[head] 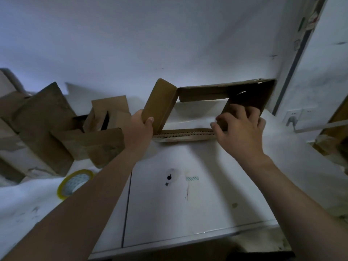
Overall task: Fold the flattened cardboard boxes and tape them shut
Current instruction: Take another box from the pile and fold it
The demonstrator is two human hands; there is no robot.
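Note:
A brown cardboard box (pixel 203 94) stands opened into a hollow rectangular frame on the white table (pixel 207 194), near the wall. My left hand (pixel 140 129) grips its left panel, thumb on the outer face. My right hand (pixel 239 129) holds the right panel, fingers curled over its lower corner and fingertips touching the near corrugated edge (pixel 184 133). A roll of clear tape with a yellow rim (pixel 74 183) lies flat on the table at the left, partly hidden by my left forearm.
A heap of other cardboard boxes (pixel 56 125), some folded and some flat, fills the left side. More cardboard (pixel 331 140) leans at the right edge. A wall socket with a plug (pixel 291 119) sits at the right. The table's front edge runs below my arms.

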